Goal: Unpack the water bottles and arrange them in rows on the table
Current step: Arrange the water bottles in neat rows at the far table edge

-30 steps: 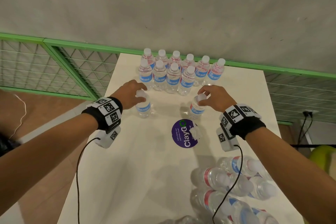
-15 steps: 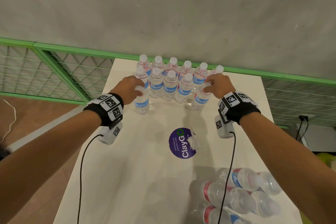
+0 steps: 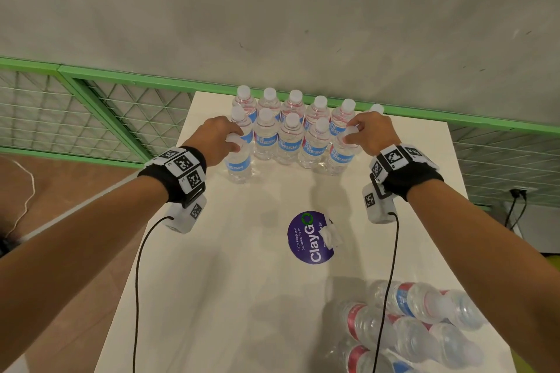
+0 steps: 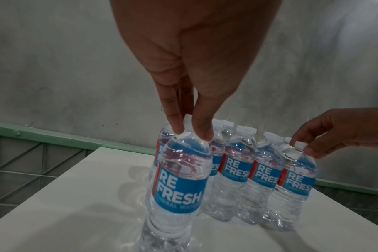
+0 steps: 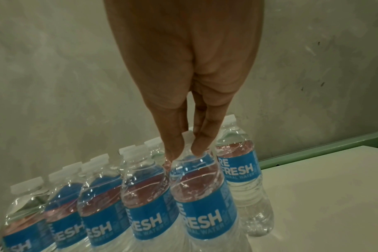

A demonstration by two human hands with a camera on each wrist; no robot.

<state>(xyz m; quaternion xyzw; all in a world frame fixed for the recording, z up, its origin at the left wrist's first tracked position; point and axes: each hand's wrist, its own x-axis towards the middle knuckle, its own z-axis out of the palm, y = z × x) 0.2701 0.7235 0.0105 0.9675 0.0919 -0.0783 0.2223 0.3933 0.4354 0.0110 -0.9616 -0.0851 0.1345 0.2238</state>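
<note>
Left hand (image 3: 218, 139) pinching the white cap of a clear blue-labelled plastic water bottle (image 3: 238, 165), standing alone on the white desk (image 3: 212, 266) before the rows. Right hand (image 3: 371, 133) pinching the cap of another bottle (image 3: 341, 157) at the second row's right end. Risk: cap-only grip, easy wobble, nudging neighbours, toppling rows.

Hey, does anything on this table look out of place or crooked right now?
Mostly tidy. The bottle pinched by the left hand stands nearer than the second row, out of line. Several bottles lie on their sides at the near right corner.
</note>
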